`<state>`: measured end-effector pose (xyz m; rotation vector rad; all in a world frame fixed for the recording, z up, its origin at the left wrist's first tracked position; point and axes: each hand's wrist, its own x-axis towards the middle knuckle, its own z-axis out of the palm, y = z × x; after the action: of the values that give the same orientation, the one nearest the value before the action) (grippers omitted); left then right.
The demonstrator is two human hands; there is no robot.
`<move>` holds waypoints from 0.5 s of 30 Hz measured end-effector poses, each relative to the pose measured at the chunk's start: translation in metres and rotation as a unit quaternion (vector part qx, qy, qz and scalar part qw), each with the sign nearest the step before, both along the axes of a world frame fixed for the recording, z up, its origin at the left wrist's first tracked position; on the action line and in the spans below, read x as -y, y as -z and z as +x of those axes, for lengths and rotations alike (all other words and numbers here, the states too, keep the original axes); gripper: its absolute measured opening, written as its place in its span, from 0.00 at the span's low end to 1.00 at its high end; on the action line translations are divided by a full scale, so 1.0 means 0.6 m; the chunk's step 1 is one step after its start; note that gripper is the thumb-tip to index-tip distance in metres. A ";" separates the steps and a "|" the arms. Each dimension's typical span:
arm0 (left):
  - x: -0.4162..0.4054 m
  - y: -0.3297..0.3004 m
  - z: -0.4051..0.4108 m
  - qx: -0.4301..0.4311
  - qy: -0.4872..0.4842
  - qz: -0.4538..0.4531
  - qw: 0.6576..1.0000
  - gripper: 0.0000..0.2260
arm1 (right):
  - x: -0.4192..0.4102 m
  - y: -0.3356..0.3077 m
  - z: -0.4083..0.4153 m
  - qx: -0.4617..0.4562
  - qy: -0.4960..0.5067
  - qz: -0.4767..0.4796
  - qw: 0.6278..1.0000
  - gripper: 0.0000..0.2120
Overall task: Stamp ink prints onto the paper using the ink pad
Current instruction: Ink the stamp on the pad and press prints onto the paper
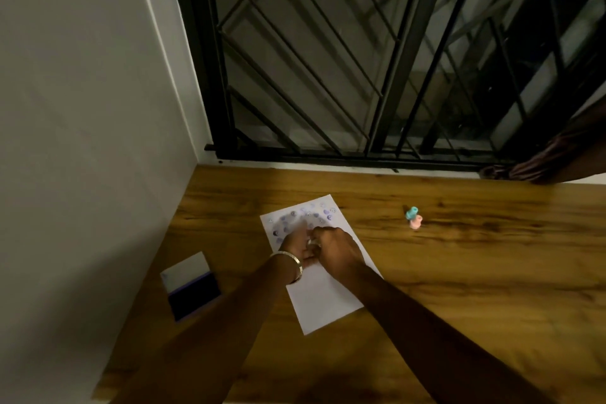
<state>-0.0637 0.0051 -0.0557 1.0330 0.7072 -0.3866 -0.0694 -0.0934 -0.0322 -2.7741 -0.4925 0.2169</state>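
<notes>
A white sheet of paper [323,298] lies on the wooden table [459,272], its far half covered with several round purple ink prints [328,211]. Both of my hands meet over the middle of the sheet. My left hand [296,248], with a bangle on the wrist, lies on the paper with fingers extended. My right hand [334,248] is curled, fingertips pinched together against the left hand; a small pale stamp seems to sit between them, mostly hidden. The open ink pad [193,292], dark pad and white lid, rests at the left near the wall.
Two small stamps, one teal [411,212] and one pink [415,223], stand on the table right of the paper. A grey wall [82,108] runs along the left. A black window grille [360,59] rises behind the table, with a bunched curtain [554,154] at the far right.
</notes>
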 end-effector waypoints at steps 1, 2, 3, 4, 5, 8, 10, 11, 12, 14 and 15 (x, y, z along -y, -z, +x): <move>0.001 -0.006 -0.005 -0.001 0.005 -0.001 1.000 0.27 | 0.003 0.003 0.001 0.001 -0.001 0.000 1.000 0.15; 0.003 -0.001 -0.002 0.004 0.007 0.000 1.000 0.26 | 0.007 0.005 0.001 0.006 -0.004 -0.003 1.000 0.14; 0.007 -0.004 -0.004 0.001 0.010 -0.007 1.000 0.26 | 0.010 0.006 0.000 0.011 -0.006 -0.008 1.000 0.14; 0.010 -0.004 -0.004 0.002 0.009 -0.009 1.000 0.26 | 0.015 0.007 0.000 0.015 -0.007 -0.011 1.000 0.14; 0.011 -0.005 -0.003 0.001 0.014 -0.015 1.000 0.26 | 0.019 0.009 0.002 0.019 -0.007 -0.009 1.000 0.14; 0.022 -0.010 0.000 0.007 0.013 -0.022 1.000 0.25 | 0.028 0.013 0.009 0.038 -0.011 -0.003 0.999 0.15; 0.026 -0.011 0.005 0.011 0.016 -0.010 1.000 0.23 | 0.031 0.016 0.016 0.037 -0.021 -0.005 0.999 0.14; 0.028 -0.010 0.009 0.012 0.022 0.003 1.000 0.23 | 0.033 0.017 0.020 0.032 -0.024 -0.003 0.999 0.13; 0.030 -0.008 0.013 0.014 0.026 0.017 0.999 0.23 | 0.035 0.020 0.023 0.028 -0.027 -0.004 0.999 0.12; 0.033 -0.001 0.022 0.024 0.047 0.088 0.995 0.24 | 0.042 0.024 0.033 0.028 -0.029 -0.019 0.999 0.12; 0.034 0.000 0.025 0.033 0.056 0.134 0.989 0.24 | 0.047 0.026 0.038 0.029 -0.027 -0.030 0.999 0.12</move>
<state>-0.0485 -0.0153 -0.0555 1.3389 0.6558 -0.3584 -0.0468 -0.1218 -0.0478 -2.8339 -0.5856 0.1652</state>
